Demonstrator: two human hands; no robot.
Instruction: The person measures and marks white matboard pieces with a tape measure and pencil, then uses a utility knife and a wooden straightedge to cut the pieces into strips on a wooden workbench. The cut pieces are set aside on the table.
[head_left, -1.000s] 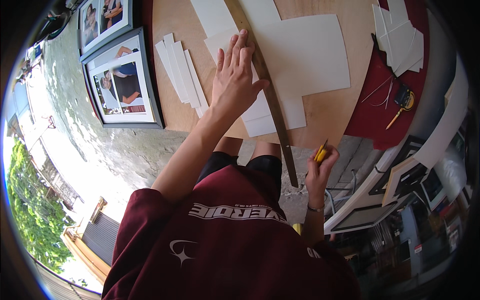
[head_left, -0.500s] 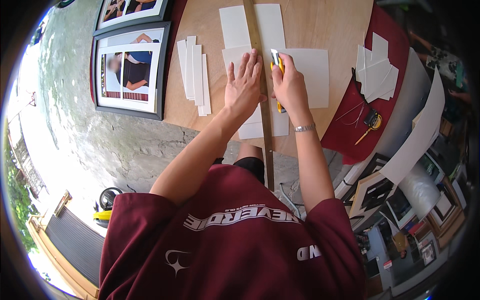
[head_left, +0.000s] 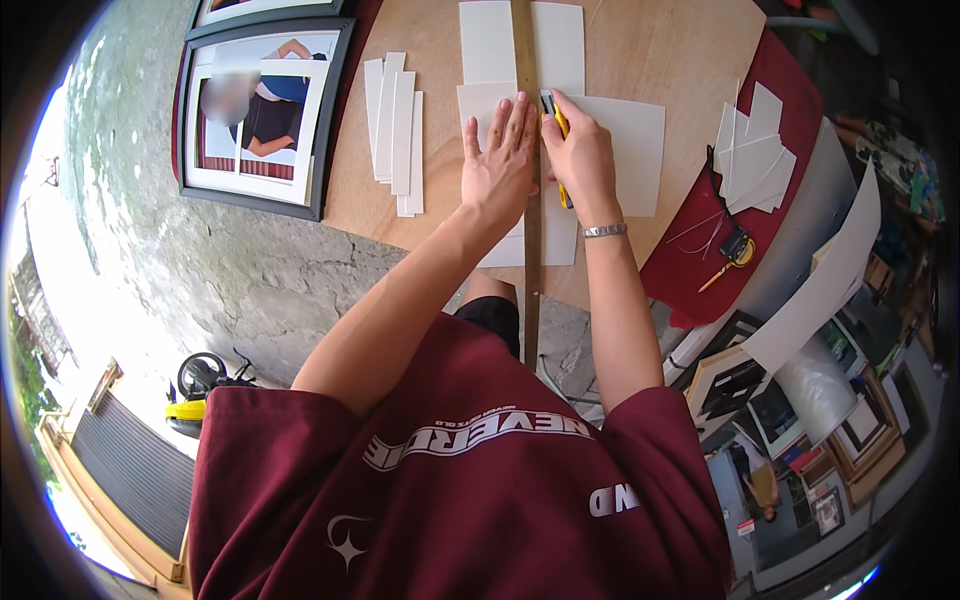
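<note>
A long brownish straightedge [head_left: 533,270] lies lengthwise over several white card sheets [head_left: 635,150] on the plywood table [head_left: 660,45], its near end sticking out past the edge. Pressed flat on a card and the straightedge's left side is my left hand [head_left: 495,170], fingers stretched out. My right hand [head_left: 585,160] grips a yellow and black utility knife [head_left: 562,125] just right of the straightedge, its tip toward the far side. The tip sits close to the straightedge; whether it touches card I cannot tell. Narrow white card strips [head_left: 402,130] lie to the left.
Framed pictures [head_left: 335,130] rest at the table's left. On red cloth [head_left: 690,290] at the right are white card offcuts [head_left: 755,160] and a yellow and black tape measure [head_left: 738,248]. Frames and a clear plastic-wrapped roll [head_left: 815,385] stand beyond, lower right.
The straightedge has turned slightly and now runs nearly straight toward me. My right hand has tilted the knife, bringing its tip closer to the straightedge. The left hand stays pressed flat.
</note>
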